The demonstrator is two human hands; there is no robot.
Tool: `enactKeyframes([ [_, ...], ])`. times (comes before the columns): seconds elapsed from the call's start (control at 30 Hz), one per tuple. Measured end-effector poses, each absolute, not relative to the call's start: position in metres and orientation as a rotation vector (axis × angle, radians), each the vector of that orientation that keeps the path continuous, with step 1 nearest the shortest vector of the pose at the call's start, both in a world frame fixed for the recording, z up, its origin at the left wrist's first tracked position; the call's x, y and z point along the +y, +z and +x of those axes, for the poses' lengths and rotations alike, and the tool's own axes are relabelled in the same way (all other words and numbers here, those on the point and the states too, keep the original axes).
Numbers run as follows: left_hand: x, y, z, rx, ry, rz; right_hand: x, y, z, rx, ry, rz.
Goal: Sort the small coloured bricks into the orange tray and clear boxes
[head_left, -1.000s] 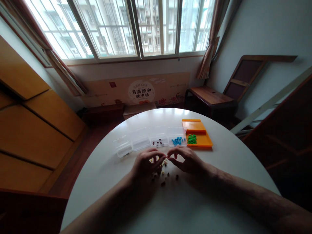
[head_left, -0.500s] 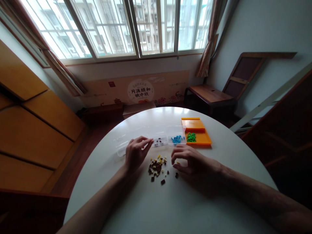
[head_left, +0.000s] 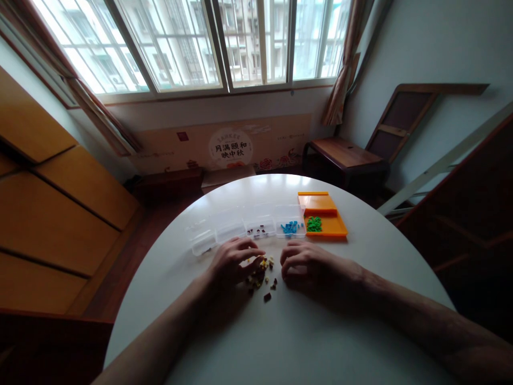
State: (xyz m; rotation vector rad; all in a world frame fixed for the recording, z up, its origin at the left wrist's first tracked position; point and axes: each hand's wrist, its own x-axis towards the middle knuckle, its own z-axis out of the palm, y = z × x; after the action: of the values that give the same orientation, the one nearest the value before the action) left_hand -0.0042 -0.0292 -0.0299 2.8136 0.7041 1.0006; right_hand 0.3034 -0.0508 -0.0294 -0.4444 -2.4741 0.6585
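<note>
A small pile of dark brown, yellow and cream toy building bricks (head_left: 260, 278) lies on the white table between my two hands. My left hand (head_left: 234, 261) is over the pile's left side, its thumb and fingers apart, covering some of the bricks. A loose dark brick (head_left: 267, 297) sits at the near edge of the pile. Right of the pile, my right hand (head_left: 306, 262) rests low at the table with its fingers curled in; whatever is under or in them is hidden. Behind the hands stands a clear compartment box (head_left: 230, 231), with a few dark bricks (head_left: 260, 230) in one compartment.
Blue bricks (head_left: 290, 228) fill part of the box's right compartment. Beside it an orange tray (head_left: 328, 227) holds green bricks (head_left: 314, 224). The round white table (head_left: 256, 342) has its far edge toward the window; a wooden chair (head_left: 348, 152) stands beyond it.
My left hand has moved from the clear box back toward me, down over the pile. My right hand's fingers have curled in, and the loose bricks near them are out of sight.
</note>
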Motion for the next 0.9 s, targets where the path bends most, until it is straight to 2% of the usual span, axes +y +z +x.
enactKeyframes([
  [0.3, -0.043, -0.031, 0.014, 0.725, 1.031, 2.458, -0.057, -0.038, 0.289, -2.176, 0.564, -0.617],
  [0.73, -0.049, -0.025, 0.029, 0.718, 1.035, 2.209, -0.055, -0.046, 0.284, -2.151, 0.453, -0.667],
  [0.9, -0.042, -0.019, 0.023, 0.902, 1.251, 2.229, -0.058, -0.044, 0.283, -2.079, 0.502, -0.719],
])
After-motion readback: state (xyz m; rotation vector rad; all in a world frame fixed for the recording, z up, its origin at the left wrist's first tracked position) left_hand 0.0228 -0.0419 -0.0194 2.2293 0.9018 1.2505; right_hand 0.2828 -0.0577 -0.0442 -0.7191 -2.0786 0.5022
